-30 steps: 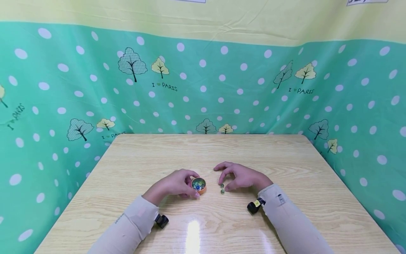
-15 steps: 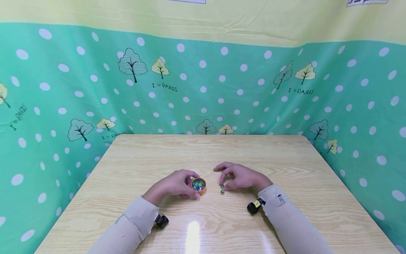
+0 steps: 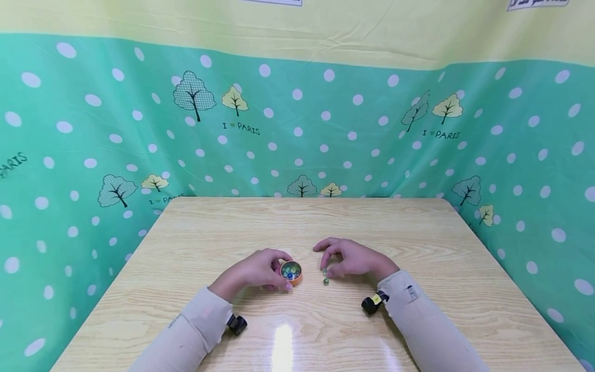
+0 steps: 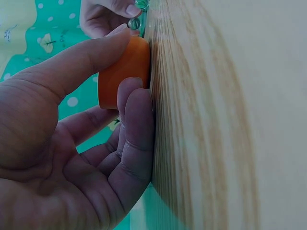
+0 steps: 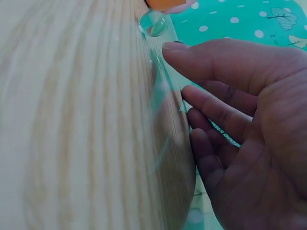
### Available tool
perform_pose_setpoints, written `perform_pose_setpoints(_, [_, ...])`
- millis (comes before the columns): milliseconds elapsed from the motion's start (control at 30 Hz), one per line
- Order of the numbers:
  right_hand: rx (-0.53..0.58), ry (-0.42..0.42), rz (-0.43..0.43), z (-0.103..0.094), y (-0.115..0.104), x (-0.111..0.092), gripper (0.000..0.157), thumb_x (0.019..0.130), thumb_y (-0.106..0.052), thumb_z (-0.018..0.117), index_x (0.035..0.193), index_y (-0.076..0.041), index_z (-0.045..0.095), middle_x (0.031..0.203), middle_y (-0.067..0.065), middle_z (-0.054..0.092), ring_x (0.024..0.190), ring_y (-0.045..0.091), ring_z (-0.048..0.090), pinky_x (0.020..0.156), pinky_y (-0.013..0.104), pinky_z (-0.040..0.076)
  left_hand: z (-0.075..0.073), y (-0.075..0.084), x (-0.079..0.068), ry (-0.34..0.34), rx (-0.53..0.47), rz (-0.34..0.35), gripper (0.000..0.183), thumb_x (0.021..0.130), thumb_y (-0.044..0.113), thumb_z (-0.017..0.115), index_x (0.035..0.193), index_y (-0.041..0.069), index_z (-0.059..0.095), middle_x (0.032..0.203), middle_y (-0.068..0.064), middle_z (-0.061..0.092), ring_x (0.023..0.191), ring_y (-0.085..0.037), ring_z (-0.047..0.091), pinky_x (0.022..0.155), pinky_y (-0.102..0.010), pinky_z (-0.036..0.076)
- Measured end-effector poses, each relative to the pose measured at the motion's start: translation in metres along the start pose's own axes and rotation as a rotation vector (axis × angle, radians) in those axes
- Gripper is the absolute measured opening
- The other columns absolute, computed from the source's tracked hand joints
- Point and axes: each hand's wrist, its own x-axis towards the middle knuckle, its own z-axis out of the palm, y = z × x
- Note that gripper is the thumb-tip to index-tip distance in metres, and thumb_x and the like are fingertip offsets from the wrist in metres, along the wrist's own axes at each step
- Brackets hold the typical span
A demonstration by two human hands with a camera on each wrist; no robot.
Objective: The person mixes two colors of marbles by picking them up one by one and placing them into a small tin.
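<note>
On the table, my left hand [image 3: 260, 267] grips a small round orange cup [image 3: 297, 281] from its left side, thumb and fingers around the wall. Inside it lie several greenish glass marbles and a blue marble [image 3: 290, 276]. To the right of the cup, my right hand [image 3: 355, 258] pinches a green glass marble [image 3: 324, 270] between thumb and index finger, which partly cover it. A second green marble [image 3: 326, 282] sits just nearer on the tabletop. The right wrist view shows a clear marble [image 5: 154, 23] beyond the thumb tip; the index finger is hidden there.
The light wood table [image 3: 297, 222] reaches back to a green dotted curtain [image 3: 297, 113], which also hangs at both sides. Black wrist cameras, one on the left sleeve [image 3: 237, 324] and one on the right [image 3: 370, 305], sit low over the table. Light glares at the front.
My right thumb has moved in toward the index finger, closing around the farther marble. The left hand and the cup have stayed in place.
</note>
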Motion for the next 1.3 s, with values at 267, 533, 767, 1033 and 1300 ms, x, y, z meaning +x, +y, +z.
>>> perform_pose_setpoints(267, [0.009, 0.025, 0.009, -0.001, -0.004, 0.0, 0.012, 0.088, -0.019, 0.082, 0.093, -0.027, 0.076, 0.148, -0.003, 0.055, 0.147, 0.029, 0.041, 0.122, 0.056, 0.029, -0.002, -0.001, 0.002, -0.002, 0.007, 0.017, 0.07, 0.074, 0.025, 0.095, 0.136, 0.014, 0.064, 0.092, -0.012, 0.063, 0.068, -0.02, 0.069, 0.062, -0.036, 0.06])
perform_pose_setpoints(533, [0.024, 0.059, 0.026, -0.001, -0.006, 0.0, 0.013, 0.088, -0.019, 0.083, 0.094, -0.028, 0.076, 0.144, -0.004, 0.059, 0.144, 0.027, 0.046, 0.119, 0.051, 0.035, -0.002, -0.002, 0.003, -0.004, 0.019, 0.019, 0.071, 0.074, 0.028, 0.095, 0.136, 0.016, 0.064, 0.092, -0.011, 0.064, 0.068, -0.021, 0.068, 0.061, -0.036, 0.059])
perform_pose_setpoints(767, [0.021, 0.063, 0.024, -0.001, -0.006, 0.002, 0.01, 0.089, -0.021, 0.082, 0.095, -0.027, 0.076, 0.142, -0.005, 0.06, 0.142, 0.026, 0.047, 0.118, 0.051, 0.037, -0.002, -0.002, 0.003, -0.003, 0.014, 0.02, 0.071, 0.074, 0.029, 0.095, 0.136, 0.016, 0.063, 0.093, -0.011, 0.064, 0.068, -0.021, 0.068, 0.062, -0.036, 0.059])
perform_pose_setpoints(1033, [0.009, 0.068, 0.018, -0.001, -0.009, 0.002, 0.011, 0.09, -0.02, 0.081, 0.095, -0.027, 0.075, 0.142, -0.001, 0.061, 0.141, 0.025, 0.048, 0.118, 0.049, 0.038, -0.002, -0.002, 0.002, 0.001, 0.02, 0.015, 0.071, 0.074, 0.028, 0.095, 0.136, 0.015, 0.063, 0.093, -0.011, 0.064, 0.069, -0.021, 0.068, 0.062, -0.036, 0.059])
perform_pose_setpoints(1300, [0.025, 0.084, 0.037, 0.002, -0.013, 0.002, 0.009, 0.094, -0.02, 0.077, 0.101, -0.025, 0.075, 0.14, -0.001, 0.062, 0.136, 0.025, 0.052, 0.116, 0.052, 0.04, 0.0, -0.003, 0.002, 0.0, 0.019, 0.006, 0.07, 0.074, 0.028, 0.095, 0.135, 0.016, 0.064, 0.093, -0.011, 0.063, 0.069, -0.021, 0.068, 0.062, -0.036, 0.059])
